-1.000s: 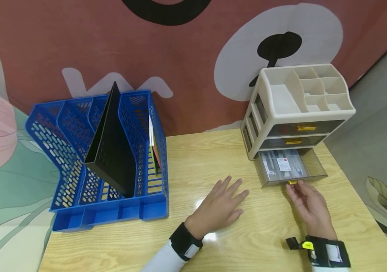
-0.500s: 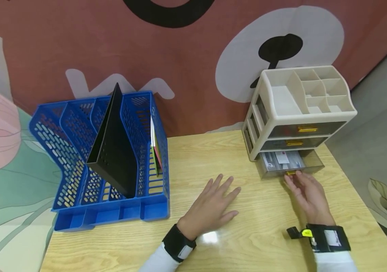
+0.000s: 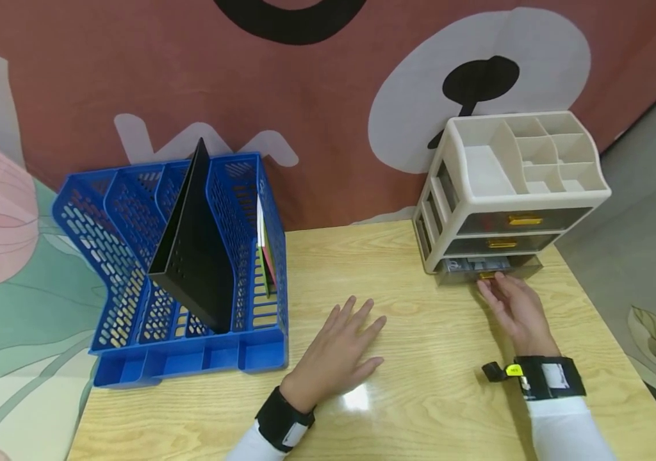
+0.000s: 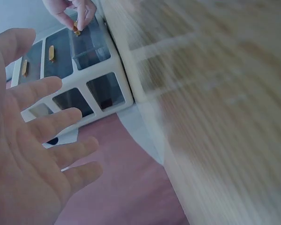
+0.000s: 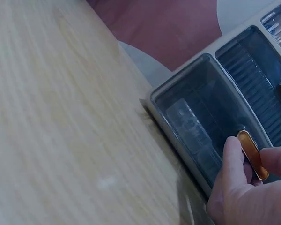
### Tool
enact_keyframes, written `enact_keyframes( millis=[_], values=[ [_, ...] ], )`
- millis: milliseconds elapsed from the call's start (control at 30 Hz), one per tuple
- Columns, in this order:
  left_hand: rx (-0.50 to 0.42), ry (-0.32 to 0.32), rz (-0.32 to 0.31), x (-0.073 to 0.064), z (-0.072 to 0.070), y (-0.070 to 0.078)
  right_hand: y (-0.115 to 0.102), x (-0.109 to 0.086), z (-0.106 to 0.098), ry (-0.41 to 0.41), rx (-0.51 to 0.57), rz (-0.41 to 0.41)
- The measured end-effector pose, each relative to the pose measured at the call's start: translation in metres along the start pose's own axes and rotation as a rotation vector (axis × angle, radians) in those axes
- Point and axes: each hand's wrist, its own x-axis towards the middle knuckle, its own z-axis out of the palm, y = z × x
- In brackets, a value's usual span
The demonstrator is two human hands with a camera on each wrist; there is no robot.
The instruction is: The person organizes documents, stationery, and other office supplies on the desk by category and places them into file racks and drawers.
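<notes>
My right hand [image 3: 518, 314] pinches the gold handle [image 5: 253, 154] of the bottom drawer between thumb and fingers. That smoky clear drawer [image 3: 457, 276] sticks a little way out of the cream desktop organizer [image 3: 472, 192]; small packets [image 3: 480, 263] lie inside, mostly hidden by its front. In the left wrist view the pinching fingers show at the top beside the drawer. My left hand [image 3: 334, 355] is held over the wooden table with its fingers spread, touching none of the objects.
On the left stands a blue file rack [image 3: 189, 355] holding a tilted black folder [image 3: 198, 256] and thin coloured booklets [image 3: 264, 253]. Two more drawers sit closed above the bottom one. A patterned cloth [image 3: 328, 96] hangs behind the wooden table [image 3: 414, 410].
The right hand has pushed the bottom drawer inward, from well out to only slightly out. The left hand has drifted left, its fingers still spread.
</notes>
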Motion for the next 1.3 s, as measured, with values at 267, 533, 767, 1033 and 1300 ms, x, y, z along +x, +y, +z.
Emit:
enact_keyframes(
  millis=[267,533,767,1033,1300],
  values=[
    [-0.013,0.014,-0.036,-0.010,-0.001,-0.006,-0.008,0.010,0.002,0.020,0.015,0.022],
    [-0.006,0.046,-0.042,-0.017,0.000,-0.012,-0.008,0.018,0.003,0.044,0.012,0.027],
    [-0.008,0.081,-0.075,-0.028,0.001,-0.019,-0.006,0.025,0.006,0.036,-0.071,-0.005],
    [-0.026,0.084,-0.108,-0.036,-0.002,-0.024,-0.007,0.027,0.009,0.088,-0.223,-0.023],
    [-0.018,0.148,-0.130,-0.038,-0.007,-0.030,-0.001,0.002,0.010,0.177,-0.646,-0.201]
  ],
)
